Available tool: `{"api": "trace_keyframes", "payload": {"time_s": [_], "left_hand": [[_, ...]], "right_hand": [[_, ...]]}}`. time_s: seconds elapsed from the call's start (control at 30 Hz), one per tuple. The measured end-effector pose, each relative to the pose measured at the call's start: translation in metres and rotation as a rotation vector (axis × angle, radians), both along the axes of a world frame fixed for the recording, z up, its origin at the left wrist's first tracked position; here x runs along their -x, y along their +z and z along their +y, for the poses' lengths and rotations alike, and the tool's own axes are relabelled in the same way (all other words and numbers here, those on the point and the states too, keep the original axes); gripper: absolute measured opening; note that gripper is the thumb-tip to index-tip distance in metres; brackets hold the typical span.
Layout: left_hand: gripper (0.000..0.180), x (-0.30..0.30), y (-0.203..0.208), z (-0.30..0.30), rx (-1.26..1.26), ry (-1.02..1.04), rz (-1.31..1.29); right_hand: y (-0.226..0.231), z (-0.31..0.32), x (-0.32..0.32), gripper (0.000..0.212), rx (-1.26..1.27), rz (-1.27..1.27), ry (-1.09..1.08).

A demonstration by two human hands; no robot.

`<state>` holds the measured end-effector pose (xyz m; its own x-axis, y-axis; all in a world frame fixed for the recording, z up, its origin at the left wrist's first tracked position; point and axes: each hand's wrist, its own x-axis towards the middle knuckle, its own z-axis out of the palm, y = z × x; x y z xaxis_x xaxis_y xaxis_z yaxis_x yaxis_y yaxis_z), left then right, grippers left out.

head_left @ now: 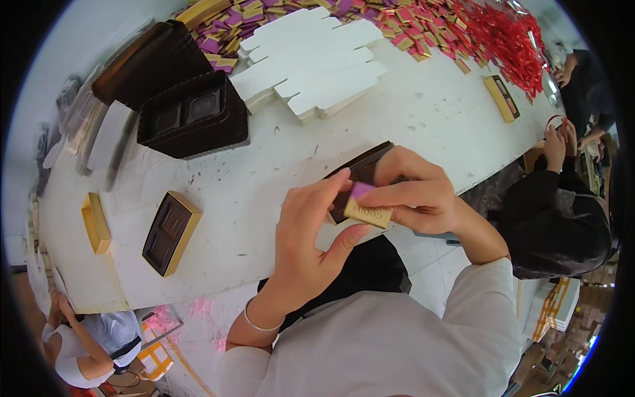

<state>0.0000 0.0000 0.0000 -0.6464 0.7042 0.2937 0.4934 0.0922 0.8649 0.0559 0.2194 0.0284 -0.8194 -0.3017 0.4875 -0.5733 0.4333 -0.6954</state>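
Note:
Between the thumb and fingers of my right hand (pixel 426 195) is a small flat wrapped piece (pixel 368 214), gold with a purple end. My left hand (pixel 301 235) is cupped beside it, thumb and fingers apart, with the thumb tip close to the gold edge. Whether that thumb touches the piece I cannot tell. Under both hands, partly hidden by them, lies a dark brown tray (pixel 360 161) near the table's front edge. Further left rests a gold-sided box (pixel 173 233) with a dark compartmented insert, and beside it a narrow gold box part (pixel 96 223).
A stack of dark plastic trays (pixel 195 116) and a pile of white card blanks (pixel 317 59) stand farther back. Heaps of purple, pink and gold pieces (pixel 417 30) and red ribbons (pixel 506 43) line the far side. A filled gold box (pixel 501 99) is at right. Co-workers sit at both sides.

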Motion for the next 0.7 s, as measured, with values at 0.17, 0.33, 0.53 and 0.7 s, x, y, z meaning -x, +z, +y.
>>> {"api": "trace_keyframes", "payload": {"time_s": [0.17, 0.33, 0.53, 0.7], "left_hand": [[0.080, 0.002, 0.008, -0.004, 0.212, 0.271, 0.361], [0.080, -0.003, -0.007, 0.006, 0.230, 0.213, 0.344], [0.075, 0.000, -0.016, 0.007, 0.134, 0.210, 0.289], [0.069, 0.001, -0.016, 0.008, 0.051, 0.175, 0.218]], "right_hand": [[0.028, -0.011, -0.013, 0.031, -0.731, 0.211, -0.387], [0.003, -0.032, -0.009, 0.022, -1.145, 0.337, -0.325], [-0.009, -0.035, -0.013, 0.017, -0.877, 0.202, -0.234], [-0.006, -0.020, 0.006, 0.015, -0.343, -0.118, -0.178]]}}
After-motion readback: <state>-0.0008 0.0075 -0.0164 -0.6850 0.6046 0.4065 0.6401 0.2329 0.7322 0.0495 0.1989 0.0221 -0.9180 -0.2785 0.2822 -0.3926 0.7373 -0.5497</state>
